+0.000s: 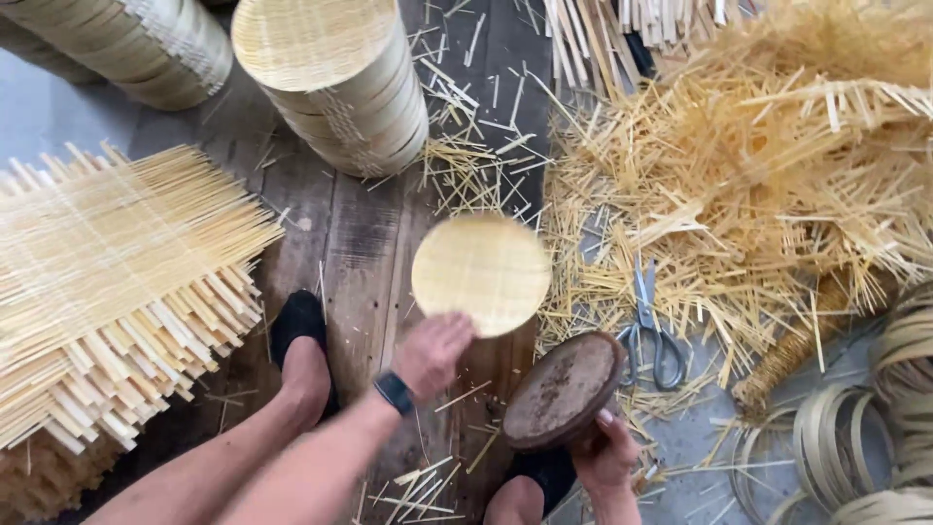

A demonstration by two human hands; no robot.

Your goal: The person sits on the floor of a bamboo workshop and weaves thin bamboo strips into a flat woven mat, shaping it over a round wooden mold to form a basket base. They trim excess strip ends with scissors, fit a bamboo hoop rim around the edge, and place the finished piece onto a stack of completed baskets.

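My left hand (431,352), with a dark watch on its wrist, grips the lower edge of a round, pale woven bamboo disc (481,272) held flat above the wooden floor. My right hand (607,457) holds a dark, round wooden block (562,389) by its lower rim, tilted, just below and to the right of the disc. The disc and the block are close together but apart. My feet in black shoes (296,326) rest on the planks beneath.
A tall stack of woven discs (335,87) stands behind, with another stack (136,39) at the far left. Square woven mats (107,282) are piled on the left. Scissors (649,331) lie beside a heap of bamboo trimmings (758,175). Bamboo hoops (855,437) lie at the lower right.
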